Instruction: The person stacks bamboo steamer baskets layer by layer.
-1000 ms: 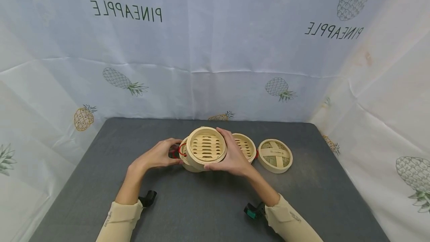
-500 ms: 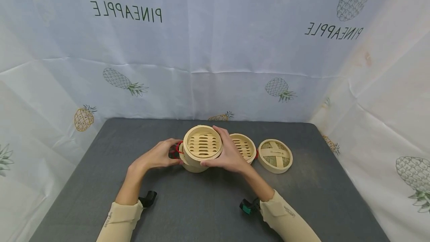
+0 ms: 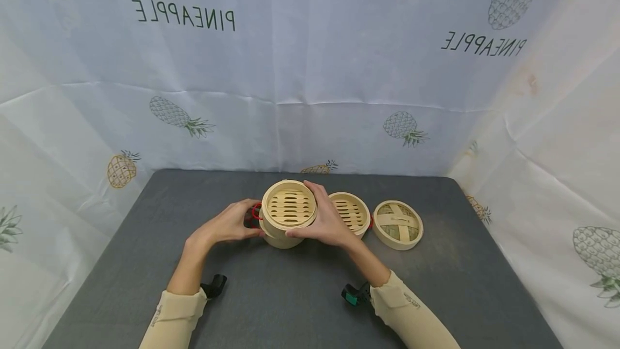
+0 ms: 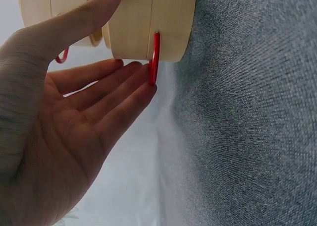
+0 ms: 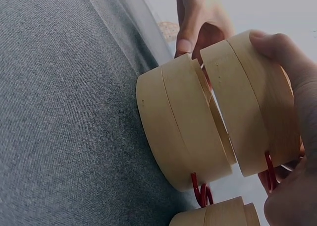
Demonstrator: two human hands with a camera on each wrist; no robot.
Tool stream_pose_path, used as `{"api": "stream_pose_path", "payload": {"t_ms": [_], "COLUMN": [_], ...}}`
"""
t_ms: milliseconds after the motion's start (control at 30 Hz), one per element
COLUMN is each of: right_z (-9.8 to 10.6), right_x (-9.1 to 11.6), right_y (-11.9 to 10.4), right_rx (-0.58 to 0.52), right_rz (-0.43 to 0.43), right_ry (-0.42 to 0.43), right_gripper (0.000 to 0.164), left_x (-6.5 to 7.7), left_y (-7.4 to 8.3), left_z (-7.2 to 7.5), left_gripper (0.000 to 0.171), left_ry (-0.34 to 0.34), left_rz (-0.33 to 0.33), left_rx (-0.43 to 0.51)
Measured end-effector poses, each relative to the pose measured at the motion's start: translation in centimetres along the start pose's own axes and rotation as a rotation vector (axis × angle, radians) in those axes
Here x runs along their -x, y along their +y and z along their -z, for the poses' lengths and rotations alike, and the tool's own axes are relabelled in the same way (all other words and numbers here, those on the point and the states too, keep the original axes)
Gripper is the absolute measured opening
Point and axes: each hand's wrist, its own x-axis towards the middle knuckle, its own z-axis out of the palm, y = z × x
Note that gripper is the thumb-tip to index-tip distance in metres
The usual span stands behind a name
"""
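My right hand [image 3: 328,224] grips a round bamboo steamer basket [image 3: 289,208] by its right side, thumb at the near wall. It is tilted over a second, lower basket [image 3: 282,242] on the table. The right wrist view shows a narrow wedge-shaped gap between the upper basket [image 5: 242,97] and the lower basket's inner lip. Around the lower one's left side is my left hand [image 3: 231,223], thumb on the near wall. In the left wrist view its fingertips reach the wall beside a red loop handle [image 4: 155,62].
Just right of the stack stands a third slatted steamer basket [image 3: 350,210], partly behind my right hand. A woven bamboo lid [image 3: 397,225] lies beside it at the right. The dark grey table [image 3: 290,306] ends at a pineapple-print curtain [image 3: 310,69] behind.
My right hand has carried the upper basket leftward, so it now overlaps the lower one more fully. The left hand, third basket and lid have stayed in place.
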Motion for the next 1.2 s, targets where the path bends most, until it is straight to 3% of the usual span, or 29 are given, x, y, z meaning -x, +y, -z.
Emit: {"api": "stream_pose_path", "payload": {"t_ms": [1200], "right_z": [-0.8], "right_x": [-1.1], "right_y": [-0.1], "right_rx": [0.009], "right_rz": [-0.024], "right_ry": [-0.061], "right_gripper": [0.127], "left_x": [-0.2], "left_y": [-0.1], "left_z": [0.1], "left_gripper": [0.068], "left_ry": [0.015], "left_rz": [-0.01], "left_rx": [-0.016]}}
